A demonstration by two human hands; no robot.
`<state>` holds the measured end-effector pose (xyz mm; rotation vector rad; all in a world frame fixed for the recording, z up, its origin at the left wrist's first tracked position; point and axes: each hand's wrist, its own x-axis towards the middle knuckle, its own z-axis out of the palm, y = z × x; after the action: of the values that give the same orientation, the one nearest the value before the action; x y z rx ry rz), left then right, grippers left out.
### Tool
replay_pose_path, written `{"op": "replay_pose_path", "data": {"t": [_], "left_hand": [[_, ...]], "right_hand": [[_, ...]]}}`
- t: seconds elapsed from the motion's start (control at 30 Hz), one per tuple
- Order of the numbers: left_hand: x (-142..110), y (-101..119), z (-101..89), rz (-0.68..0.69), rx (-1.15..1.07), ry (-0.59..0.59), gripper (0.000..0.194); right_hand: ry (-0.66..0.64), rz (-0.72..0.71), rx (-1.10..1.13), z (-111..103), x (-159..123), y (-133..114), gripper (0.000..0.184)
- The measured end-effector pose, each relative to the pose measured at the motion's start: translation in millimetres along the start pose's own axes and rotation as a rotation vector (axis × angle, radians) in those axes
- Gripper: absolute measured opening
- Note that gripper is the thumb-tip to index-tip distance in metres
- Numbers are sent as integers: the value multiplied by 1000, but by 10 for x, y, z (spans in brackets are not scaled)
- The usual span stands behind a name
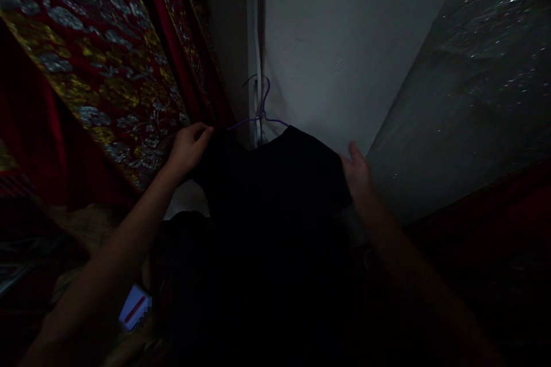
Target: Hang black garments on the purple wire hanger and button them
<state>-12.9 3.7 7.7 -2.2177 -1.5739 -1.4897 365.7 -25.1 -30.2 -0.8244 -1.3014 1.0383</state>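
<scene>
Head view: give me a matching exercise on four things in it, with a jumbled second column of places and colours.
Column one
1. Shirt
2. Hanger
3. Embroidered cloth
4. Right hand

Column two
A. Purple
B. At the edge of a sleeve
C. Looks black
D. Red, with gold and silver patterns

Pairs: 1-C, 2-A, 3-D, 4-B

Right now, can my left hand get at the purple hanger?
Probably yes: your left hand holds the dark shirt near one shoulder, close by, and the purple hanger shows uncovered above the neckline.
</scene>
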Motion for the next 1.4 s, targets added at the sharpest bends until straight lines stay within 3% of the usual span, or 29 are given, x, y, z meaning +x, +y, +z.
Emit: {"op": "replay_pose_path", "data": {"t": [0.07,0.13,0.3,0.37,0.43,0.5,0.6,0.67,0.73,0.8,0.83,0.9,0.97,1.0,1.07,1.17,1.27,1.4], "left_hand": [[-34,26,25,53,29,34,33],[-13,157,88,173,49,17,34],[56,624,135,426,-85,-41,44],[14,746,83,405,-173,15,44],[-55,818,30,276,-303,33,40],[-135,866,-2,92,-527,-61,38],[-294,945,-26,-227,-930,-317,38],[-444,983,-77,-450,-1102,-453,34],[-614,967,-192,-630,-1127,-545,29],[-766,886,-370,-716,-988,-669,33],[-824,828,-475,-714,-868,-749,36],[-893,713,-682,-635,-602,-848,38],[-903,631,-841,-517,-407,-819,32],[-890,609,-891,-463,-352,-759,28],[-838,595,-923,-385,-305,-601,24],[-717,603,-836,-325,-296,-375,21],[-582,583,-687,-219,-334,-168,29],[-534,514,-472,89,-179,287,32]], "right_hand": [[-75,95,70,-29,-33,-60,55],[-110,163,92,9,-72,-136,42],[33,127,138,131,-106,-264,31],[88,129,160,127,-140,-271,34],[110,127,161,149,-250,-264,37],[54,118,127,244,-454,-258,40],[-269,85,-53,503,-845,-280,41],[-644,32,-239,666,-1036,-301,39],[-1021,17,-372,744,-1083,-288,37],[-1185,25,-440,721,-981,-207,34],[-1142,14,-456,682,-889,-140,33],[-852,-84,-476,593,-674,35,33],[-538,-219,-491,535,-483,221,36],[-451,-262,-495,525,-416,303,38],[-441,-258,-478,536,-348,421,39],[-485,-81,-333,569,-331,457,43],[-276,-21,-150,567,-207,329,50],[18,-76,31,509,256,54,50]]}}
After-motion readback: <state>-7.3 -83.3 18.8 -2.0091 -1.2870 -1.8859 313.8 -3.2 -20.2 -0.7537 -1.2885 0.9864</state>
